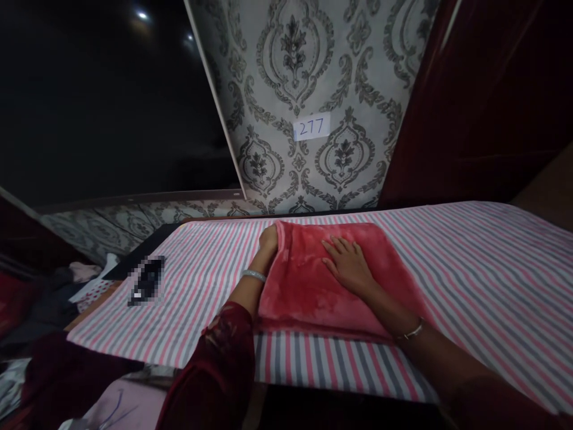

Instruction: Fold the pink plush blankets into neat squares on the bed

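A red plush blanket [308, 292], folded into a rough rectangle, lies on the striped cloth in front of me. My left hand [269, 237] is closed on its far left corner, where several folded layers show; the fingertips are hidden. My right hand [350, 263] rests flat on top of the blanket, right of its middle, with fingers spread and holding nothing. Under the blanket, the pink, grey and white striped cloth [474, 263] covers the table and hangs over the near edge.
A blurred-out dark object [147, 280] lies at left on the striped cloth. Past the table's left end are piled clothes [49, 310]. A large dark screen [111, 101] and a patterned wall with a paper label reading 277 [312, 126] stand behind; a dark red panel [483, 107] is at right.
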`<state>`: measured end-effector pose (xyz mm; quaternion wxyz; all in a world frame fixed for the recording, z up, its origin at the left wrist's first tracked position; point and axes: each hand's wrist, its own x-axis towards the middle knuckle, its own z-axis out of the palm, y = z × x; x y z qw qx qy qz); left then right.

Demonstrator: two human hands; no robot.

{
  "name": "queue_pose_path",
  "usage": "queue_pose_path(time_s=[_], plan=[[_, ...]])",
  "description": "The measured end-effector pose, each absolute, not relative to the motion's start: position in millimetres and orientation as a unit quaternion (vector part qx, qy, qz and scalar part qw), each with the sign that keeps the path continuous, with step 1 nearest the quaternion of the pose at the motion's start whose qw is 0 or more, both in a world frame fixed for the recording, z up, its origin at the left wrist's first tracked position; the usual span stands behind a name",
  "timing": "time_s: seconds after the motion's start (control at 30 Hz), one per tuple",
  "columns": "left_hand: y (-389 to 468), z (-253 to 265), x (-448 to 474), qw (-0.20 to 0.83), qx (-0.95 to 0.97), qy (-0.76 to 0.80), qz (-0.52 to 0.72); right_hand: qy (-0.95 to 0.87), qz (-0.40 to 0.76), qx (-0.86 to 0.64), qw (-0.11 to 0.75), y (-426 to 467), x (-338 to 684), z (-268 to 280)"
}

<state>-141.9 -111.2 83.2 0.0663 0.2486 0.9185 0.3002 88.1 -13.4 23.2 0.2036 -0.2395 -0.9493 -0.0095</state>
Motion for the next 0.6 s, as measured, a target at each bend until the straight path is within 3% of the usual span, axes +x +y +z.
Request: queue_pose_path(time_s=[0.2, 0.6], plan=[[-111, 82, -135, 0.088, 0.251, 0.895, 0.357, -0.95, 0.014, -0.248, 0.188, -15, 90, 29], [-124, 82, -131, 0.08, 0.21, 0.88, 0.418, -0.945, 0.032, -0.216, 0.244, -7, 89, 17]])
